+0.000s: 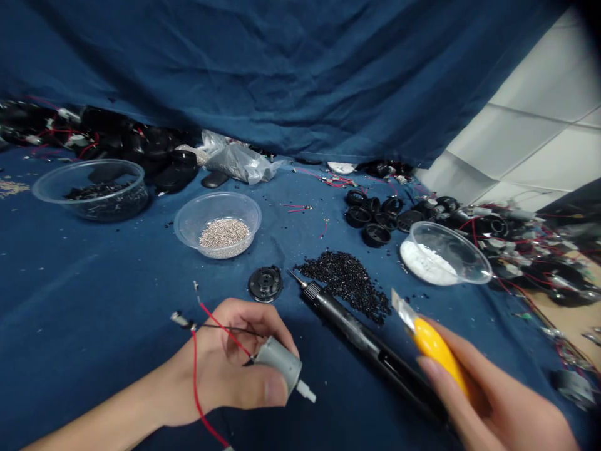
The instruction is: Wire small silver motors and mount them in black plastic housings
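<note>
My left hand (235, 363) grips a small grey motor (280, 363) with a white shaft tip; red and black wires (213, 322) run from it over my fingers. In my right hand (488, 401) is a yellow utility knife (434, 344), its short blade pointing up and to the left. A black electric screwdriver (361, 341) lies on the blue cloth between the two hands. Just beyond it sit a round black plastic part (265, 283) and a pile of tiny black screws (347, 282).
Clear bowls hold silver beads (218, 222), black pieces (91, 188) and a white substance (444, 254). Black ring parts (375, 219) and wired black housings (516, 244) crowd the right. More black parts (117, 141) and a plastic bag (235, 160) line the back under a hanging blue cloth.
</note>
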Motion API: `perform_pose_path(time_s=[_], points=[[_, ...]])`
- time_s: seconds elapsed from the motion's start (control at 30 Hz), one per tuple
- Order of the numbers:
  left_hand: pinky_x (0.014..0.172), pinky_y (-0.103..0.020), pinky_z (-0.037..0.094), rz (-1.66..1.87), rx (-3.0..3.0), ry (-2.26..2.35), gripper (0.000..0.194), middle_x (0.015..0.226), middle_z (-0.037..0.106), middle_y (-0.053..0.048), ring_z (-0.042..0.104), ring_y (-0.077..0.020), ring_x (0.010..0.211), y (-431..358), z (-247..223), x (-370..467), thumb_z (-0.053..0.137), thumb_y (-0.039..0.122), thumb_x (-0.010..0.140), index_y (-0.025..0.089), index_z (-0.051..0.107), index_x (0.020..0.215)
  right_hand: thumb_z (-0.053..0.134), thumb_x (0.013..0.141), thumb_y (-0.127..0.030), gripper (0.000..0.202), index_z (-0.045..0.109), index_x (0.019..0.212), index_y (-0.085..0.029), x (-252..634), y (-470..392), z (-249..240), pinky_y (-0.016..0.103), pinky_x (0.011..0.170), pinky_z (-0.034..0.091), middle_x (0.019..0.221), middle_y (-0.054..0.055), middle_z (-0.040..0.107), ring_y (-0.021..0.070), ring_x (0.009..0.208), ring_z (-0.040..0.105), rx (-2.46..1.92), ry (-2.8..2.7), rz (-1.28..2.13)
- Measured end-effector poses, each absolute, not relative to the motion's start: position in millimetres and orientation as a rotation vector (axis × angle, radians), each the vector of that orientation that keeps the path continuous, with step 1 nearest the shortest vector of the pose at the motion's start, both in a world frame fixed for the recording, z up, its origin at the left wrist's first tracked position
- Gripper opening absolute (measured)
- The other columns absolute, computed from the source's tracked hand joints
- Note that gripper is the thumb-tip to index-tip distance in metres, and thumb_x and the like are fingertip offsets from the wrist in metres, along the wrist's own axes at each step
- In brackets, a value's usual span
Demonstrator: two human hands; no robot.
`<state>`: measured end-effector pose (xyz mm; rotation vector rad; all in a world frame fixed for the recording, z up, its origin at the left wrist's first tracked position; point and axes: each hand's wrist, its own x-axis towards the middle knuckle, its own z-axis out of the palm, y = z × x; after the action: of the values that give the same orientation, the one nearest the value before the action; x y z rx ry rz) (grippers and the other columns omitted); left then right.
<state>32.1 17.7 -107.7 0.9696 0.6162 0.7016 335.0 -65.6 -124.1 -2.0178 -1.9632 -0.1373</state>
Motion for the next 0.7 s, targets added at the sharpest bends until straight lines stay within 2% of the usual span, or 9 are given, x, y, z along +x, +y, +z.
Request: perform_pose_path(time_s=[0.07,0.17,0.27,0.37,0.43,0.47,0.6,0.7], points=[[0.063,-0.015,0.046,0.701,1.096,0.776,0.026,0.077,0.069,0.0,0.06,-0.0085,0.068,16.4,-97.8,31.6,0.087,0.024,0.064,0.018,0.072,0.084,0.04,0.095,-0.065,0.055,0.064,0.121,-0.024,360.5,-52.4,-128.8,0.025,0.054,0.052,0.087,0.002,0.073,0.0179,0.061,0.068,-2.116,-1.975,-0.144],[0.058,-0.018,0.044,0.667,1.345,0.922,0.022,0.073,0.066,0.001,0.057,-0.0096,0.062,15.4,-86.0,31.0,0.085,0.027,0.065,0.02,0.073,0.083,0.033,0.095,-0.069,0.06,0.063,0.122,-0.025,381.9,-35.4,-140.4,0.03,0.057,0.052,0.094,0.003,0.071,0.0208,0.069,0.069,-2.165,-2.042,-0.088],[0.057,-0.022,0.042,0.608,1.752,0.951,0.019,0.074,0.065,0.001,0.057,-0.0109,0.06,17.3,-83.4,30.1,0.08,0.037,0.074,0.023,0.075,0.087,0.028,0.097,-0.068,0.065,0.063,0.124,-0.019,374.6,-30.2,-141.8,0.037,0.072,0.052,0.105,0.009,0.066,0.0234,0.083,0.065,-2.119,-2.067,-0.14],[0.057,-0.024,0.041,0.525,2.102,0.966,0.018,0.074,0.064,-0.001,0.055,-0.0125,0.06,20.1,-87.9,32.9,0.071,0.034,0.082,0.018,0.074,0.09,0.035,0.099,-0.058,0.056,0.061,0.124,-0.016,336.4,-37.8,-124.0,0.042,0.091,0.048,0.12,0.012,0.06,0.0256,0.105,0.059,-1.93,-2.006,-0.202],[0.059,-0.026,0.04,0.456,2.239,0.982,0.014,0.076,0.063,-0.003,0.056,-0.0147,0.065,20.7,-92.9,37.4,0.067,0.026,0.084,0.016,0.073,0.091,0.042,0.101,-0.043,0.038,0.058,0.126,-0.02,300.6,-45.4,-110.2,0.034,0.093,0.05,0.124,0.009,0.058,0.0205,0.112,0.058,-1.699,-2.059,-0.08],[0.06,-0.026,0.04,0.419,2.27,0.986,0.013,0.078,0.062,-0.003,0.057,-0.0157,0.068,20.4,-95.7,39.9,0.065,0.022,0.084,0.016,0.072,0.092,0.046,0.099,-0.039,0.036,0.056,0.128,-0.021,282.5,-48.5,-105.7,0.031,0.092,0.051,0.126,0.008,0.058,0.0189,0.112,0.058,-1.621,-2.11,-0.021],[0.065,-0.027,0.04,0.32,2.287,1.011,0.014,0.08,0.059,-0.001,0.056,-0.0172,0.075,16.0,-107.7,46.6,0.058,0.009,0.081,0.017,0.067,0.089,0.046,0.097,-0.027,0.042,0.051,0.136,-0.016,231.5,-50.8,-112.1,0.033,0.096,0.055,0.128,0.009,0.058,0.0185,0.115,0.059,-1.502,-2.176,0.307],[0.068,-0.03,0.041,0.348,2.41,1.022,0.022,0.083,0.057,-0.002,0.054,-0.02,0.08,11.6,-117.0,46.6,0.055,0.007,0.083,0.017,0.063,0.1,0.042,0.097,-0.027,0.047,0.047,0.141,-0.011,221.2,-46.4,-127.1,0.038,0.103,0.053,0.134,0.012,0.055,0.0202,0.123,0.055,-1.512,-2.137,0.497]])
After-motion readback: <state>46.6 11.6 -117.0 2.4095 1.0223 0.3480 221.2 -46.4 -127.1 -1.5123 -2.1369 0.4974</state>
